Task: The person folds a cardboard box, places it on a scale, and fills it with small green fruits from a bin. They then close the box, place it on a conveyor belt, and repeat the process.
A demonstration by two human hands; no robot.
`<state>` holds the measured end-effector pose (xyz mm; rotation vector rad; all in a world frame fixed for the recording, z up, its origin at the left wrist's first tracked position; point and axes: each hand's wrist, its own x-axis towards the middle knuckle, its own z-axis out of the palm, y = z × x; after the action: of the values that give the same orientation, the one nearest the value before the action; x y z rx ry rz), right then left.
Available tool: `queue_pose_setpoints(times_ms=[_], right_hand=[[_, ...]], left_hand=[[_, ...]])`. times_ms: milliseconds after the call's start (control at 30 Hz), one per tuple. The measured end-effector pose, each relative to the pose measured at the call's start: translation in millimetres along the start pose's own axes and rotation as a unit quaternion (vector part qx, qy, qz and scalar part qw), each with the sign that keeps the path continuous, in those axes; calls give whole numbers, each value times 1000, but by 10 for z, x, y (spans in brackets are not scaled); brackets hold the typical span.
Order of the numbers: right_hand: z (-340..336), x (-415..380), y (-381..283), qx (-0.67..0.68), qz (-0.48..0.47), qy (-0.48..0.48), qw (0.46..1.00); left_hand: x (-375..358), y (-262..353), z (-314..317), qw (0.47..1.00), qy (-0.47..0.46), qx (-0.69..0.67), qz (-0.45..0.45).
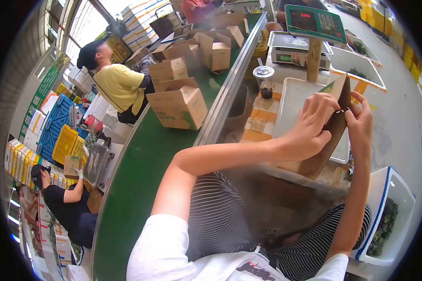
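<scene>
A folded brown cardboard piece [330, 133] is held up on edge over the work table at the right. My left hand [309, 124] has its fingers bent against the near face and top edge of the cardboard. On the far side, my right hand [359, 117] pinches the cardboard's edge, its fingertips close to those of my left hand. Behind the cardboard lies a white tray [290, 100]. A lidded plastic cup [264, 82] stands at the tray's left.
Left of the table runs a green conveyor [140, 182] bearing several open cartons [180, 105]. Scales [314, 22] stand at the back. White foam boxes [398, 187] with dark green contents are at the right. Co-workers [119, 84] are beyond the conveyor.
</scene>
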<state>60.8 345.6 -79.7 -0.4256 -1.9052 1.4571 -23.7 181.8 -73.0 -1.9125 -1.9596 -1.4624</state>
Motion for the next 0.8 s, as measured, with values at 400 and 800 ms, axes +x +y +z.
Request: queue_pose_setpoints(times_ms=[400, 800], right_hand=[[-354, -18, -149, -279, -46, 82, 956], [-316, -72, -310, -337, -74, -69, 936]], left_hand=[[198, -288, -484, 941, 50, 323, 84], [500, -687, 96, 951, -214, 117, 191]])
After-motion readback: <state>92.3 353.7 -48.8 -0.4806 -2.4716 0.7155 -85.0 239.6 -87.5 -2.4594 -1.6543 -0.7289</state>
